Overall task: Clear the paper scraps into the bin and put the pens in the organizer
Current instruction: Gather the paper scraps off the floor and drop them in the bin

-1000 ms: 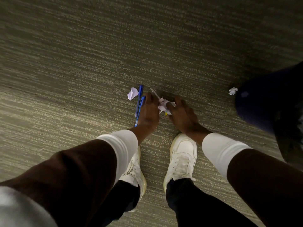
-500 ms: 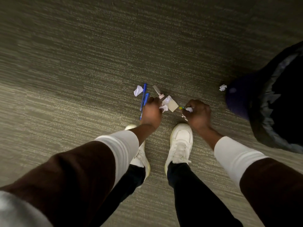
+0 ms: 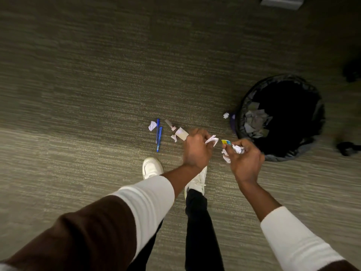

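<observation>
My left hand (image 3: 196, 148) is closed around a white paper strip (image 3: 212, 139), held above the carpet. Beside it, my right hand (image 3: 245, 158) grips crumpled white paper scraps (image 3: 238, 149) and a small yellow-blue piece (image 3: 226, 142). Two blue pens (image 3: 158, 134) lie side by side on the carpet to the left of my hands. More scraps lie loose: one left of the pens (image 3: 152, 126), some pale pieces (image 3: 176, 133) just beyond my left hand, and a crumpled ball (image 3: 226, 115) by the bin. The black bin (image 3: 281, 116) stands at right with paper pieces inside.
My two white shoes (image 3: 152, 168) stand on the striped grey-green carpet under my arms. A grey box corner (image 3: 282, 2) shows at the top right. Dark objects (image 3: 347, 148) lie right of the bin. No organizer is in view.
Both hands have lifted off the floor with paper scraps in them and shifted right toward the bin. The view has risen, and the whole bin now shows.
</observation>
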`<state>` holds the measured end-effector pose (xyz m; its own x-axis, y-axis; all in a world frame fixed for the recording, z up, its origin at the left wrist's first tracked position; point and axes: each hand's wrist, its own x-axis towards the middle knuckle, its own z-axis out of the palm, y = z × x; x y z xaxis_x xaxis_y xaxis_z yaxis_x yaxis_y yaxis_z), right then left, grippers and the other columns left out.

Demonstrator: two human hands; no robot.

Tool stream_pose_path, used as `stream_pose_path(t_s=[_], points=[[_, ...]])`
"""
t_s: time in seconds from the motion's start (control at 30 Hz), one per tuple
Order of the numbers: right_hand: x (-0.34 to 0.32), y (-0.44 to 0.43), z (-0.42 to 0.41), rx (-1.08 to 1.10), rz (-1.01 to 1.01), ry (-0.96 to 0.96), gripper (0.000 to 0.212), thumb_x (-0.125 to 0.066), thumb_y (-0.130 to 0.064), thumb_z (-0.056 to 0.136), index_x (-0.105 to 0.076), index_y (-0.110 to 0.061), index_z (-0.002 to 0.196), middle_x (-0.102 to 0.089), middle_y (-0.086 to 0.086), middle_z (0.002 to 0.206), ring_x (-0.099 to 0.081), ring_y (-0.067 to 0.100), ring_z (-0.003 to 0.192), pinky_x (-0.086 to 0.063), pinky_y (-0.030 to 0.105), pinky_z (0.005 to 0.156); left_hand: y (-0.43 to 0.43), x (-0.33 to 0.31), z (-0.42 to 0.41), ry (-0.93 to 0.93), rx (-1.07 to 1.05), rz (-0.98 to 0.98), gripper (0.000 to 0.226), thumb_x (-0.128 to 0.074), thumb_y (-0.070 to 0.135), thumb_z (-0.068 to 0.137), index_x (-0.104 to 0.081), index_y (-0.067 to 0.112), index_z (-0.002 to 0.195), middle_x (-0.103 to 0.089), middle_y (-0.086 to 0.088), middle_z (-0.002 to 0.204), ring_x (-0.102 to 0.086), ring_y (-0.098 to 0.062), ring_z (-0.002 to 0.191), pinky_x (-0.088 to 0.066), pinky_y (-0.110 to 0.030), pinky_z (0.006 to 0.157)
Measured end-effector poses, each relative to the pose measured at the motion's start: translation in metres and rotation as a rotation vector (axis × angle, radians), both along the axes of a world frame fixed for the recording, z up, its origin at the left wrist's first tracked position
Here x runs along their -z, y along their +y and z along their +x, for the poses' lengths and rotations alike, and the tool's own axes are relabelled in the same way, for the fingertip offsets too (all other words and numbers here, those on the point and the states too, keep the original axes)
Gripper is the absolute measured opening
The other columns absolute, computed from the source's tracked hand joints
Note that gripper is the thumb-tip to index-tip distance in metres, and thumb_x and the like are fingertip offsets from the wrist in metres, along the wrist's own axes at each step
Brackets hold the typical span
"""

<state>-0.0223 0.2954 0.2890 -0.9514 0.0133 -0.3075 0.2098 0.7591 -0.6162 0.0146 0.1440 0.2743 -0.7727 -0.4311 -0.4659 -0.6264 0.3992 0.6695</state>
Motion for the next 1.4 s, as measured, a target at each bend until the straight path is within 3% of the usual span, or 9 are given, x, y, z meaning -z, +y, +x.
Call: stream_pose_path(t_s=[0.07, 0.27, 0.53, 0.7, 0.87, 0.97, 1.07, 1.2, 1.4], points=[[-0.013, 0.017, -0.014, 0.077, 0.021, 0.013, 0.024, -0.087, -0.035, 0.08, -0.069, -0.02, 0.077, -0.069, -0.005, 0.072, -0.063, 0.014, 0.066, -0.037, 0.028, 0.063, 0.018, -0.013, -0.016, 0.013, 0.021, 0.015, 0.012, -0.082, 0.017, 0.086, -0.07, 0.014, 0.088, -0.07, -0.004, 0.093, -0.065, -0.022, 0.083, -0.055, -0.039, 0.075], [-0.027, 0.063, -0.067, 0.31, 0.042, -0.025, 0.026, -0.09, -0.034, 0.077, -0.075, -0.014, 0.082, -0.075, 0.007, 0.076, -0.065, 0.019, 0.068, -0.058, 0.044, 0.07, 0.069, -0.038, -0.069, 0.022, 0.093, 0.08, 0.007, -0.08, 0.022, 0.089, -0.078, 0.016, 0.089, -0.079, -0.005, 0.092, -0.071, -0.026, 0.085, -0.057, -0.038, 0.077], [-0.013, 0.095, -0.116, 0.367, 0.1, -0.084, 0.036, -0.074, -0.034, 0.074, -0.076, -0.015, 0.104, -0.08, 0.011, 0.097, -0.075, 0.032, 0.093, -0.061, 0.045, 0.082, 0.111, -0.045, -0.122, -0.026, 0.118, 0.139, 0.028, -0.068, 0.031, 0.099, -0.075, 0.012, 0.118, -0.077, -0.018, 0.112, -0.07, -0.043, 0.108, -0.06, -0.045, 0.091], [0.001, 0.107, -0.118, 0.43, -0.04, -0.182, 0.031, -0.07, -0.026, 0.073, -0.075, -0.024, 0.104, -0.079, 0.003, 0.094, -0.08, 0.024, 0.082, -0.066, 0.049, 0.079, 0.108, -0.041, -0.114, -0.079, 0.169, 0.115, 0.02, -0.064, 0.03, 0.098, -0.076, 0.017, 0.105, -0.078, -0.018, 0.105, -0.072, -0.042, 0.099, -0.062, -0.048, 0.081], [-0.003, 0.086, -0.088, 0.307, -0.069, -0.196, 0.014, -0.066, -0.025, 0.076, -0.073, -0.037, 0.074, -0.079, -0.002, 0.081, -0.079, 0.018, 0.077, -0.067, 0.049, 0.075, 0.081, -0.024, -0.082, -0.152, 0.168, 0.144, 0.015, -0.063, 0.024, 0.099, -0.077, 0.019, 0.096, -0.079, -0.011, 0.101, -0.075, -0.035, 0.092, -0.064, -0.047, 0.082], [-0.002, 0.063, -0.062, 0.13, -0.084, -0.183, 0.011, -0.069, -0.018, 0.085, -0.075, -0.027, 0.083, -0.077, -0.006, 0.077, -0.077, 0.014, 0.07, -0.067, 0.048, 0.069, 0.057, -0.01, -0.056, -0.218, 0.156, 0.132, 0.013, -0.066, 0.026, 0.098, -0.076, 0.019, 0.093, -0.079, -0.009, 0.098, -0.075, -0.033, 0.091, -0.064, -0.047, 0.084], [0.009, 0.04, -0.041, -0.07, -0.067, -0.197, 0.01, -0.069, -0.008, 0.09, -0.074, -0.016, 0.09, -0.078, -0.002, 0.086, -0.076, 0.018, 0.077, -0.066, 0.049, 0.075, 0.025, 0.003, -0.029, -0.272, 0.144, 0.062, 0.014, -0.066, 0.027, 0.098, -0.076, 0.018, 0.092, -0.079, -0.007, 0.098, -0.075, -0.03, 0.092, -0.063, -0.048, 0.084], [0.026, 0.008, -0.025, -0.299, 0.036, -0.185, 0.014, -0.067, -0.007, 0.088, -0.072, -0.02, 0.086, -0.079, 0.0, 0.09, -0.072, 0.013, 0.074, -0.064, 0.037, 0.078, -0.022, 0.021, 0.001, -0.37, 0.147, -0.006, 0.019, -0.064, 0.027, 0.096, -0.076, 0.014, 0.103, -0.078, -0.013, 0.108, -0.073, -0.035, 0.103, -0.061, -0.048, 0.088], [0.07, -0.024, -0.03, -0.594, 0.319, -0.276, 0.012, -0.064, -0.017, 0.09, -0.07, -0.016, 0.101, -0.071, 0.014, 0.107, -0.07, 0.036, 0.097, -0.06, 0.041, 0.084, -0.078, 0.059, 0.034, -0.403, 0.092, -0.085, 0.023, -0.057, 0.025, 0.096, -0.076, 0.014, 0.104, -0.078, -0.018, 0.105, -0.072, -0.043, 0.103, -0.061, -0.051, 0.088]])
